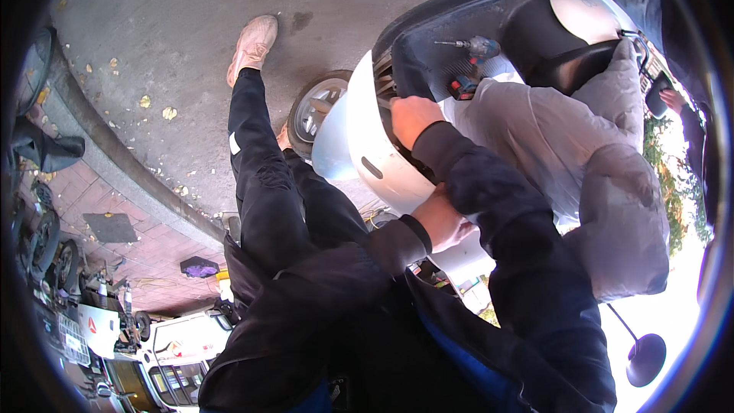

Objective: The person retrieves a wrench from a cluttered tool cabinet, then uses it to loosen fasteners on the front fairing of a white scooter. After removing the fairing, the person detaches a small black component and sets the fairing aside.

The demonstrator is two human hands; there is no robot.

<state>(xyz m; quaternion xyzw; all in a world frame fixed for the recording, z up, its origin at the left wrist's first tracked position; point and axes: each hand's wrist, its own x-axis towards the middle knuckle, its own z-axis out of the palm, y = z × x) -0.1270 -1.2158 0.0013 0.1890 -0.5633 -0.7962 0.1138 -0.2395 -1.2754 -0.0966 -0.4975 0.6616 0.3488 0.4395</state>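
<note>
A white scooter body panel [375, 145] curves in front of me, with a slot in its side and a dark opening along its inner edge. My right hand [417, 118] is closed at that opening; whatever its curled fingers hold is hidden. Lower on the same panel, my left hand [443, 220] is bent inward, its fingers curled and partly covered by my right sleeve. I cannot make out what it grips. On the scooter's dark footboard lies a cordless drill [482, 47], its bit pointing left. Next to it is a red and black block [462, 88], probably its battery.
A grey padded cover [535, 122] drapes over the scooter's right side. The scooter wheel [317, 107] stands near my feet. A round mirror [647, 359] sticks out at lower right. Another person's hand [673, 101] is at the far right. A kerb [115, 138] runs along the left.
</note>
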